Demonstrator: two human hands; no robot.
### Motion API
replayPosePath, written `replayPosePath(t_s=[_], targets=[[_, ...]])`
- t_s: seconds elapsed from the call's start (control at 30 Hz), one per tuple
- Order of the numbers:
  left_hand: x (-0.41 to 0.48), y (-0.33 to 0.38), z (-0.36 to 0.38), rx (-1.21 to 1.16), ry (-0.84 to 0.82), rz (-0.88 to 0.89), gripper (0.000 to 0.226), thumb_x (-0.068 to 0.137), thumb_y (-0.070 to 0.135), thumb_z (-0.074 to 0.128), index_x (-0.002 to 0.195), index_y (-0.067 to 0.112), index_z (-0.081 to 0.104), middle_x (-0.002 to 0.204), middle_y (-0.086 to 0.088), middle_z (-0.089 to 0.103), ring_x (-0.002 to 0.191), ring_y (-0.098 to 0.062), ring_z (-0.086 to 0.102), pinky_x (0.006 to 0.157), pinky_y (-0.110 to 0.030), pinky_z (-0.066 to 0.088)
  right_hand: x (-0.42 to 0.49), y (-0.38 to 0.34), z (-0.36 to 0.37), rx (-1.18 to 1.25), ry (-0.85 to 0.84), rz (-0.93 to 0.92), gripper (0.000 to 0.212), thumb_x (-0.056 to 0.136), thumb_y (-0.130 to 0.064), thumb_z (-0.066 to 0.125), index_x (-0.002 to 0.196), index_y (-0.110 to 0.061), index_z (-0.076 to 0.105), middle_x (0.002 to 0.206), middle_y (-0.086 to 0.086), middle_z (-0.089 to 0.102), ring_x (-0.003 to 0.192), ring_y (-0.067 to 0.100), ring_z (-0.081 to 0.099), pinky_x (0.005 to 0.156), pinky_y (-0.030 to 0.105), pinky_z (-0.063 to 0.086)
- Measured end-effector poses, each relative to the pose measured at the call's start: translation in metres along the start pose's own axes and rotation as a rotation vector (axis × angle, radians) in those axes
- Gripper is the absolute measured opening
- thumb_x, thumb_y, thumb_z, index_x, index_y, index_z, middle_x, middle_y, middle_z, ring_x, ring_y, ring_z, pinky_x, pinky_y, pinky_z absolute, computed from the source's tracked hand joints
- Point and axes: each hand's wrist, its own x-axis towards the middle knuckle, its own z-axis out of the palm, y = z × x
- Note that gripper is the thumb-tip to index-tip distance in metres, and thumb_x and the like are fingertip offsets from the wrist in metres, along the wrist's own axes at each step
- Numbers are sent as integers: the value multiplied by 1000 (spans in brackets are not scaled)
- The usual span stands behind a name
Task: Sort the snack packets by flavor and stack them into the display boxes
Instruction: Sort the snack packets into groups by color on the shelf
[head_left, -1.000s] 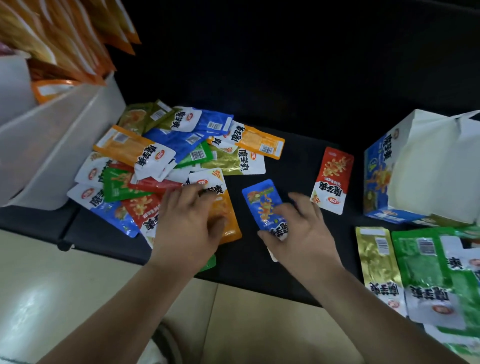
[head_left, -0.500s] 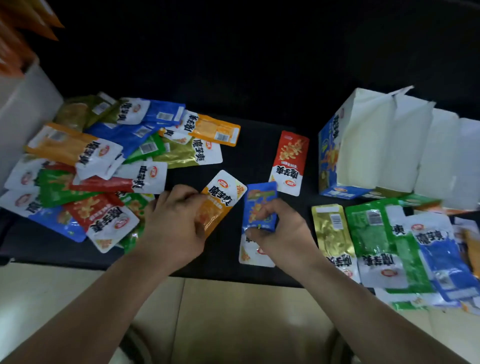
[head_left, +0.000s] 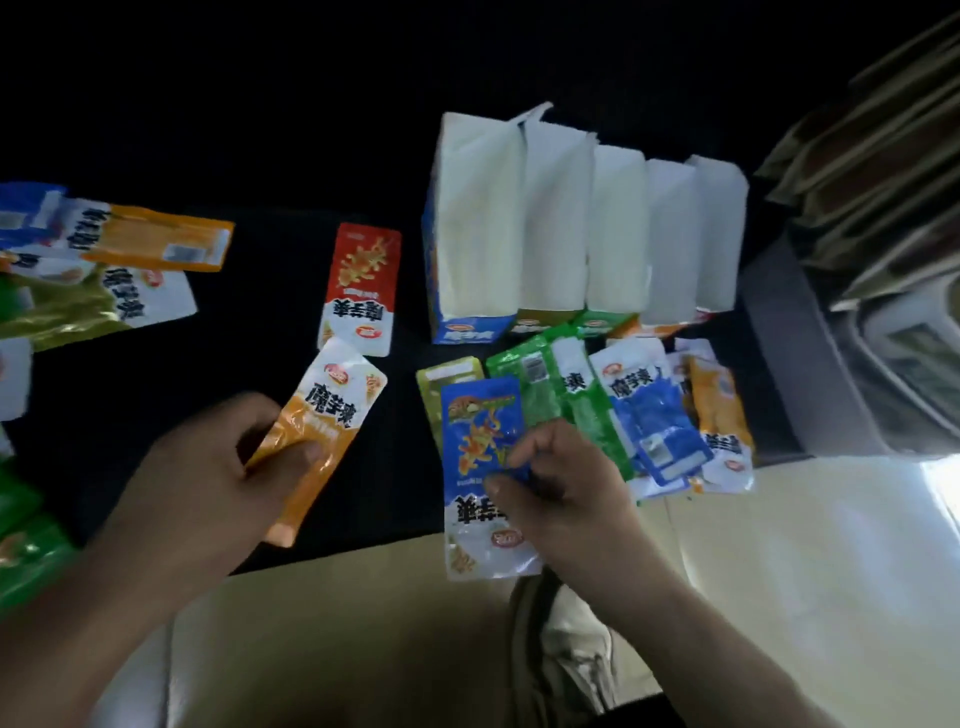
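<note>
Left grip: fingers and thumb are curled round the lower half of an orange packet. The packet leans up to the right over the near part of the worktop.
Right grip: thumb and fingertips pinch a blue packet near its middle. The packet's white end points toward the person and hangs past the worktop's near edge.
Worktop: black and dimly lit.
Red packet: lies flat by itself just left of the boxes, and its white end is just beyond the orange packet's top corner.
Display boxes: five stand side by side in a row, touching, with white walls facing the camera and coloured strips along their bases.
Row of packets: lies just in front of the boxes, overlapping, yellow-green then green, blue and orange from left to right. The blue packet in the right grip covers part of the yellow-green one.
Heap of packets: mixed colours at the left edge, well apart from the boxes.
Floor: pale and glossy below the worktop.
</note>
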Motion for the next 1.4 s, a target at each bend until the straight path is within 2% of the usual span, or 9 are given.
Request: replayPosePath(t_s=[0.07,0.17,0.37,0.57,0.73,0.97,1.07,1.2,1.4], targets=[[-10,32,12,-172,-16,13,8,91,37,73,88,33,67,77,22,72,72,4,68,60,-29,44,-1,6,-23,113,115,60,32,86,-4,81,89,-22,54,84,29,67,66,27,64,58,47,58],[-20,71,37,-319,-69,15,14,89,46,70,94,32,69,84,26,74,75,7,69,63,-29,48,4,11,-54,181,254,91,35,86,-5,81,97,-20,51,83,12,77,68,21,71,63,41,59],[-24,105,93,-396,-224,-26,7,97,38,67,104,37,66,87,18,75,50,-4,62,48,-23,49,16,32,-101,155,461,117,40,90,-10,78,102,-36,51,87,6,78,77,36,75,65,61,60],[-25,117,116,-452,-309,-26,16,96,29,70,100,44,67,94,17,76,74,-13,73,61,-30,58,34,55,-133,-248,529,18,36,91,-17,74,115,-34,54,97,-1,74,77,10,67,66,32,51],[-29,111,121,-470,-312,-52,17,97,24,70,103,39,67,94,18,77,80,-10,73,63,-29,59,51,60,-144,-466,465,-10,53,91,-23,74,128,-44,42,117,1,71,97,27,68,75,48,58],[-44,98,118,-505,-369,-152,27,94,15,72,106,39,67,97,18,77,85,-7,73,70,-30,61,51,66,-128,-904,698,-196,47,85,-26,70,129,-15,62,121,14,62,105,41,55,82,49,49],[-50,97,119,-549,-392,-167,32,94,12,73,110,38,66,100,15,77,90,-7,74,73,-30,62,28,42,-104,-686,601,-331,34,91,-29,71,122,-17,65,112,5,66,93,23,62,72,32,48],[-53,102,118,-608,-384,-133,35,92,11,75,110,41,69,103,10,78,95,-13,75,83,-40,64,-2,10,-73,-197,77,25,25,92,-45,70,112,-31,67,92,-11,72,80,1,68,60,16,50],[-53,120,121,-555,-390,-40,37,94,11,74,104,46,71,99,9,78,88,-15,76,81,-41,65,-7,7,-85,168,81,109,39,89,-7,78,118,-27,63,92,2,78,82,15,76,64,23,58]])
